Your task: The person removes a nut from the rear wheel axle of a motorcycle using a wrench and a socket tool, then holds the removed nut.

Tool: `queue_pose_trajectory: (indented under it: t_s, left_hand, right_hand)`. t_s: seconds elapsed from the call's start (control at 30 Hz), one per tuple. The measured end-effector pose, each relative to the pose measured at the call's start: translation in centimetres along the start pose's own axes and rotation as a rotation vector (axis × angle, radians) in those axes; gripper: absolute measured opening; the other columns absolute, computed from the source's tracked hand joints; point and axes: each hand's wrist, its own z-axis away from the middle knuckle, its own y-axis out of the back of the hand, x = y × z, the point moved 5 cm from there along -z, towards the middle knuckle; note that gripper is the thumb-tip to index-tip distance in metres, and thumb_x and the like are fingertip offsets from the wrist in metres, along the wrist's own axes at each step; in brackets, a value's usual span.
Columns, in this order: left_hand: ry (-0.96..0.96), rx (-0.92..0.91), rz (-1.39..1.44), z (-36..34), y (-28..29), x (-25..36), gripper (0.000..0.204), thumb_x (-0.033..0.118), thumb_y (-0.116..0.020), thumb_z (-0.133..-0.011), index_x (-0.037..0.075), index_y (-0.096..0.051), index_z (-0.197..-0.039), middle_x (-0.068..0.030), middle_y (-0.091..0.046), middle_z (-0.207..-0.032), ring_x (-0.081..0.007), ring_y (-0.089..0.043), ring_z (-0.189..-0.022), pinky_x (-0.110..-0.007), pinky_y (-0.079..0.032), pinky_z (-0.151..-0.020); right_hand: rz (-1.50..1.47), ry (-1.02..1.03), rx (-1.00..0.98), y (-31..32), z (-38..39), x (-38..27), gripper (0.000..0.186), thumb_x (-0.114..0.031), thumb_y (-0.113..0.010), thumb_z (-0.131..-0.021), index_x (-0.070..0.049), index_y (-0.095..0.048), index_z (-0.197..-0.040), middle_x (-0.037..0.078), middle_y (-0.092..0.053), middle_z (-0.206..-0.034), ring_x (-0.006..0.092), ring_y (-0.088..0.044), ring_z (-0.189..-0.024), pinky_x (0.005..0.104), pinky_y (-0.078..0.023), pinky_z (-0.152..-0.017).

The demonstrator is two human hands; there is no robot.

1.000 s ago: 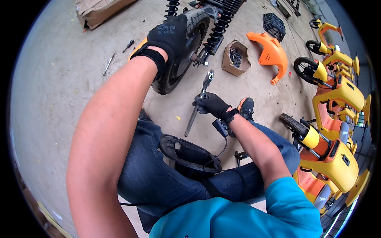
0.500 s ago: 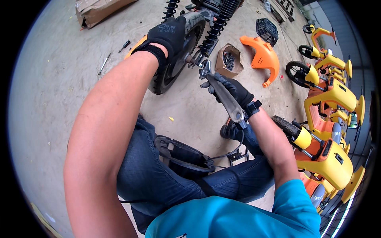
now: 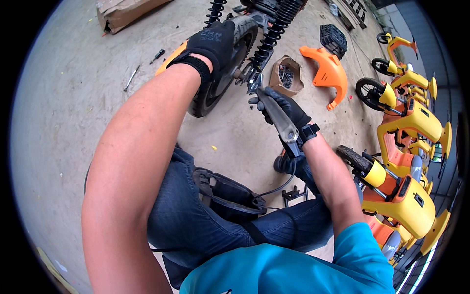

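Note:
My left hand (image 3: 214, 46), in a black glove, is closed over the tire of a wheel (image 3: 200, 105); some of its fingertips are hidden. In my gloved right hand (image 3: 290, 110) is a large grey adjustable wrench (image 3: 274, 113), gripped along its handle. The wrench's jaws are at the end of the wheel axle (image 3: 239, 74), close below the black coil shock absorber (image 3: 272, 36). Whether the jaws sit on a nut there, I cannot tell.
A paper bag of small hardware (image 3: 287, 76) stands right of the axle, beside an orange fender (image 3: 329, 73) and a black crate-like part (image 3: 333, 40). Yellow bikes (image 3: 404, 201) line the right side. A thin metal tool (image 3: 131, 78) lies left; an open black bag (image 3: 227, 191) sits between my legs.
The wrench and my right hand have moved slightly up and left, its jaws nearer the axle. My left hand stays on the tire, and the whole view has shifted a little.

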Motion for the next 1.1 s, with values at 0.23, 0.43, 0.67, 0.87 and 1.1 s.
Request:
queue_pose_trajectory:
  t_s: [0.23,0.43,0.67,0.87,1.1]
  left_hand:
    - [0.003,0.017,-0.018,0.3,0.3,-0.4,0.045,0.011,-0.062,-0.082,0.004,-0.048,-0.124,-0.0238,-0.056,-0.124,-0.0402,-0.059,-0.112,-0.047,-0.050,-0.093]
    - [-0.005,0.014,-0.033,0.3,0.6,0.2,0.045,0.009,-0.062,-0.081,0.004,-0.048,-0.124,-0.0237,-0.056,-0.125,-0.0398,-0.059,-0.112,-0.046,-0.050,-0.093]
    - [-0.015,0.024,-0.003,0.3,0.2,0.1,0.046,0.010,-0.062,-0.081,0.004,-0.048,-0.125,-0.0233,-0.055,-0.126,-0.0396,-0.059,-0.112,-0.046,-0.050,-0.093]
    - [-0.023,0.036,-0.040,0.6,0.4,-0.4,0.047,0.013,-0.063,-0.082,0.004,-0.047,-0.126,-0.0231,-0.055,-0.125,-0.0393,-0.060,-0.111,-0.046,-0.050,-0.092]
    - [-0.014,0.053,-0.019,0.6,0.6,-0.4,0.048,0.014,-0.063,-0.082,0.006,-0.048,-0.126,-0.0234,-0.056,-0.125,-0.0395,-0.060,-0.111,-0.047,-0.050,-0.093]
  right_hand:
    - [-0.067,-0.003,-0.085,0.3,-0.7,-0.1,0.036,-0.038,-0.048,-0.102,-0.008,-0.056,-0.121,0.005,-0.068,-0.101,0.0072,-0.062,-0.075,0.0206,-0.052,-0.056]
    - [-0.222,-0.045,-0.083,2.8,-2.2,-0.3,0.030,-0.032,-0.053,-0.100,-0.008,-0.057,-0.117,0.005,-0.068,-0.092,0.0082,-0.059,-0.058,0.0198,-0.049,-0.046]
    - [-0.493,-0.038,-0.161,1.9,-3.2,-2.8,0.016,-0.019,-0.052,-0.099,-0.004,-0.055,-0.101,0.013,-0.065,-0.085,0.0076,-0.053,-0.051,0.0166,-0.048,-0.041]
    - [-0.736,0.027,-0.057,0.1,-4.5,-3.6,0.026,-0.022,-0.050,-0.100,0.003,-0.054,-0.098,0.015,-0.060,-0.078,0.0087,-0.055,-0.052,0.0177,-0.049,-0.042]
    - [-0.517,-0.033,-0.056,-2.7,-4.6,-1.5,0.023,-0.021,-0.048,-0.101,-0.001,-0.057,-0.108,0.015,-0.064,-0.077,0.0087,-0.056,-0.047,0.0181,-0.054,-0.044]
